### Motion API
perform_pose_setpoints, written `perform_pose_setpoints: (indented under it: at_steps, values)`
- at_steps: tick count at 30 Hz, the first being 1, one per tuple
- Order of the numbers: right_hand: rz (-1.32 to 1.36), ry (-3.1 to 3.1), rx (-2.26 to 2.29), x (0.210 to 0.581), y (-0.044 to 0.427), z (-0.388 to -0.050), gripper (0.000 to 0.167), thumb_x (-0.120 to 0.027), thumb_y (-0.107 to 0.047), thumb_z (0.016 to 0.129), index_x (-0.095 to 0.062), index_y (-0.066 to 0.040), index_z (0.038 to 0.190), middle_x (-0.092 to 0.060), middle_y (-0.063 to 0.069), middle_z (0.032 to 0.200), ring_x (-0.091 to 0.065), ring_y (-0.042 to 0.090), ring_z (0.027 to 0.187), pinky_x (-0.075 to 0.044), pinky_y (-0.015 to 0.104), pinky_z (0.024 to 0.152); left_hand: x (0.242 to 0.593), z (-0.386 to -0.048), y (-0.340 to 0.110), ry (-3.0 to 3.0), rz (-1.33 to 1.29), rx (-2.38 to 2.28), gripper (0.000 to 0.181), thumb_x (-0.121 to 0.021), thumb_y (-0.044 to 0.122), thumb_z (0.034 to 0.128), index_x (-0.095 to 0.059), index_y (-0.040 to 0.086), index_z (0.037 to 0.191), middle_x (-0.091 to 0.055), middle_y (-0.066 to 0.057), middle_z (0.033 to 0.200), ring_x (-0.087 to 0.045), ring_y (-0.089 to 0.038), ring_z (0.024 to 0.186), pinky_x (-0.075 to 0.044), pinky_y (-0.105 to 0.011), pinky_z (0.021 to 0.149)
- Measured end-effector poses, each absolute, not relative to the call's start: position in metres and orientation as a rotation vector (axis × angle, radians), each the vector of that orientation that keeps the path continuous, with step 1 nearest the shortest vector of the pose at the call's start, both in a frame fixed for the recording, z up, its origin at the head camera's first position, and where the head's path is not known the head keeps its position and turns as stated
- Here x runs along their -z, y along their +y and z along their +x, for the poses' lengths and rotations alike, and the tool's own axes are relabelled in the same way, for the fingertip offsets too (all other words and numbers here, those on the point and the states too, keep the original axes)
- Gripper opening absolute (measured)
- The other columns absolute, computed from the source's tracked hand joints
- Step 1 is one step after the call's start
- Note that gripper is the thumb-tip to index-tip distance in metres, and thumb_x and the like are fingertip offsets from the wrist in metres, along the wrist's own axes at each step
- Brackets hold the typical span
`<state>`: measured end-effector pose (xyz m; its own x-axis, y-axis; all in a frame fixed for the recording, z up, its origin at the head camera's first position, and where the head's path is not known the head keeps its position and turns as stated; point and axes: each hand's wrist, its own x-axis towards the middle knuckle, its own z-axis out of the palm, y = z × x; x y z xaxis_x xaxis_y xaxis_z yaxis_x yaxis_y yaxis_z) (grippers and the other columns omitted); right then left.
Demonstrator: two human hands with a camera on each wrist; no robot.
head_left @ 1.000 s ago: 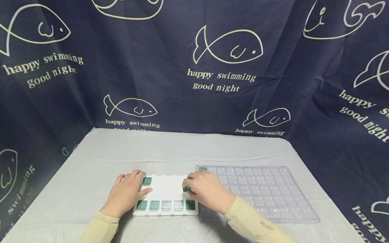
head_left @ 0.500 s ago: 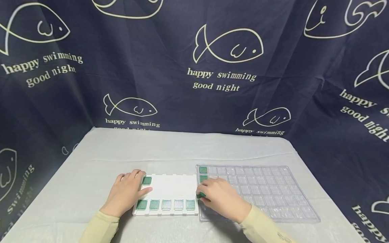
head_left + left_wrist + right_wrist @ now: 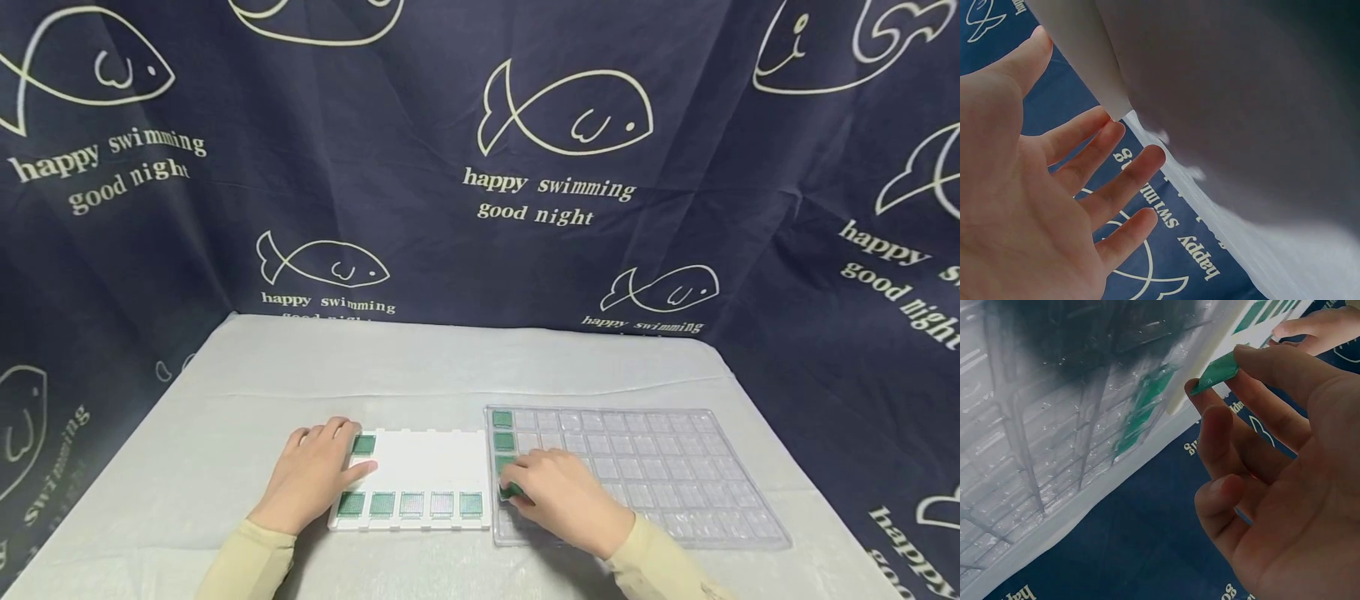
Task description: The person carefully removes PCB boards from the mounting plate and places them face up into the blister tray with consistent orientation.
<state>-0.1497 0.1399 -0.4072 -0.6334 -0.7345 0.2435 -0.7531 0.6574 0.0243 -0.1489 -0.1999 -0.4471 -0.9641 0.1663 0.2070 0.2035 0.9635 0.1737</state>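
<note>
My left hand (image 3: 318,475) rests on the left edge of a white slotted board (image 3: 427,462), fingers outstretched and thumb on its top. In the left wrist view, the left hand's fingers (image 3: 1122,181) reach to the white board's edge. Between thumb and fingertips my right hand (image 3: 566,496) pinches a small green circuit board (image 3: 1216,372), tilted. It is over the left column of a clear compartment tray (image 3: 641,547), partly covered by the fingers. Farther up that column sit a green circuit board (image 3: 502,419), a second (image 3: 504,442) and a third, partly hidden.
Along the white board's near side lies a row of several green circuit boards (image 3: 412,504). Another green circuit board (image 3: 363,444) sits at its far left corner beside my left hand. A white cloth (image 3: 450,358) covers the table, with a dark fish-print curtain (image 3: 420,167) behind.
My right hand has moved right and slightly nearer, carrying the green circuit board from over the white board to the clear tray's left column. The left hand has stayed in place.
</note>
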Motion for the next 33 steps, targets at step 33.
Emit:
perform_pose_setpoints:
  at_steps: [33]
  values:
    - [1.173, -2.662, -0.043, 0.42, 0.141, -0.148, 0.016, -0.086, -0.018, 0.075, -0.076, -0.022, 0.087, -0.072, -0.012, 0.084, -0.064, 0.005, 0.072, -0.052, 0.02, 0.063, 0.447, -0.149, -0.199, -2.936, -0.278, 0.27, 0.058, -0.076, 0.048, 0.0871, -0.062, 0.008, 0.128, -0.065, -0.011, 0.128, -0.067, -0.031, 0.112, -0.046, -0.056, 0.103]
